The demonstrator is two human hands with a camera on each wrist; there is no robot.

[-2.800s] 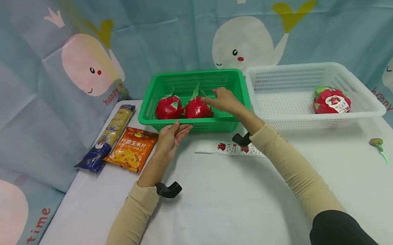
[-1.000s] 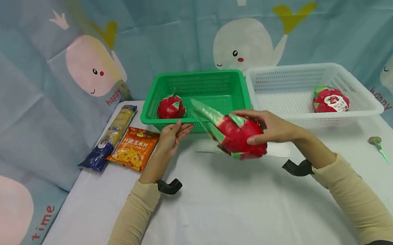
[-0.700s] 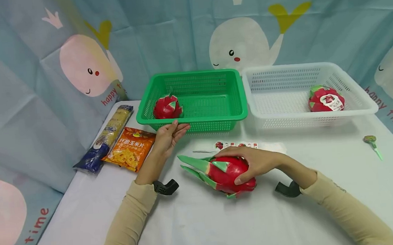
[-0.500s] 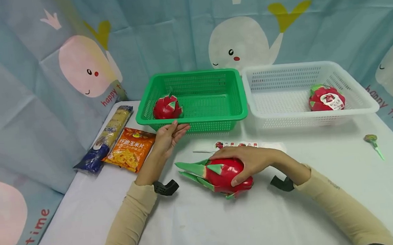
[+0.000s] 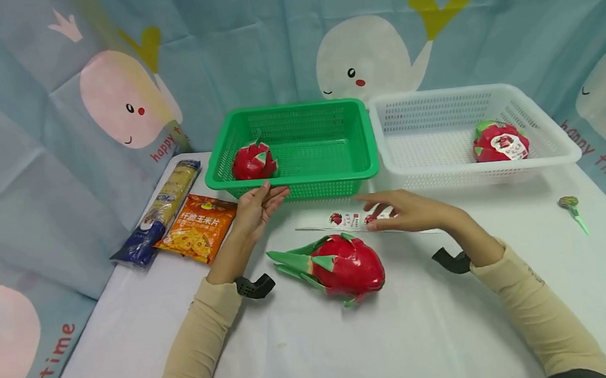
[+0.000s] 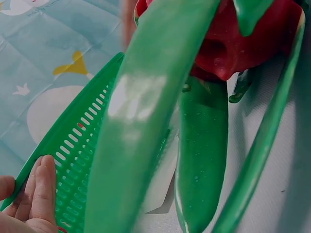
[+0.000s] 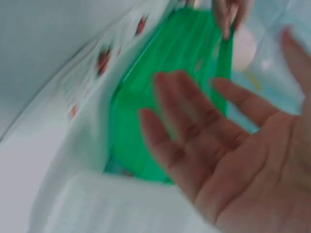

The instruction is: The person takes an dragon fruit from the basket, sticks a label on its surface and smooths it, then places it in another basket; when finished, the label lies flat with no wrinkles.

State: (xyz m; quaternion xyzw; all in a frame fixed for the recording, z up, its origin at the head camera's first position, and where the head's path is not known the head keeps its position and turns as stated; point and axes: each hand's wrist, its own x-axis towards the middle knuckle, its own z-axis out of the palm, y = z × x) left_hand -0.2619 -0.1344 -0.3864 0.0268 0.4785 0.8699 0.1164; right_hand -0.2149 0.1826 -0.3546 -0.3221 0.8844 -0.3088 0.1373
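The red dragon fruit (image 5: 350, 265) lies on its side on the tabletop (image 5: 348, 351), leaves (image 5: 294, 262) pointing left, just in front of the label strip (image 5: 350, 219). The left hand (image 5: 253, 213) pinches the front rim of the green basket (image 5: 334, 176), where a second fruit (image 5: 254, 162) sits at left. The right hand (image 5: 413, 210), fingers loosely spread and empty, hides part of the strip; contact cannot be told. Farther right: white basket (image 5: 430, 170) with a labelled fruit (image 5: 499, 142); lollipop (image 5: 570, 206). Left: orange snack bag (image 5: 197, 228) beside a long packet (image 5: 158, 215). Left wrist view: green leaves block much of the basket.
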